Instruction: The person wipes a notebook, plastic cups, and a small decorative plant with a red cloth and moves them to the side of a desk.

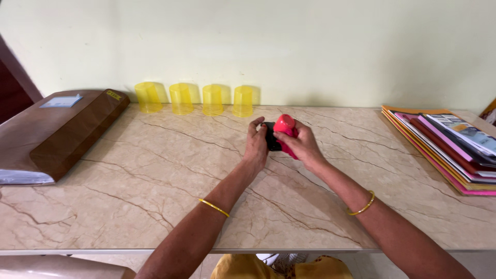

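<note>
My right hand [302, 144] grips a pink-red plastic cup [284, 126], tilted, bottom up, above the middle of the marble table [155, 175]. My left hand [256, 144] holds a dark, black object [270, 140] right beside the cup; its shape is mostly hidden by my fingers. Both hands touch each other around these two things. Several yellow translucent cups [196, 98] stand upside down in a row against the wall behind my hands.
A brown sewing-machine cover [67, 129] lies at the left end of the table. A stack of colourful books and magazines [444, 147] sits at the right end. The table's front edge [103, 251] runs near my body.
</note>
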